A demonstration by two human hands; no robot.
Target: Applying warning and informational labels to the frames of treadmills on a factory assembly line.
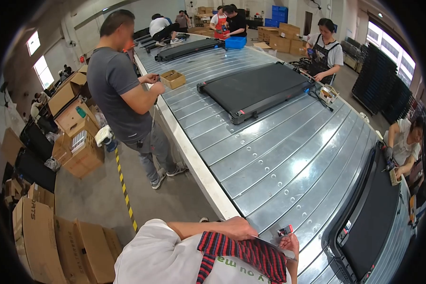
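the desk (279, 151) is silvery grey with a white left edge (201, 175); on it lie a black panel (255, 90) and a tan box (172, 79) and, toward its far end, a blue bin (235, 43). left of the desk, the floor tape (124, 187) is striped yellow and black, the cartons (85, 158) brown. at the desk's near end, a red-and-dark-blue striped apron (244, 253) crosses a white shirt (151, 255) with green lettering (241, 266), near a small red-and-black label (285, 230).

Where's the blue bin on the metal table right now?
In the head view, the blue bin is at upper centre, on the far part of the metal table, just right of the far black panel.
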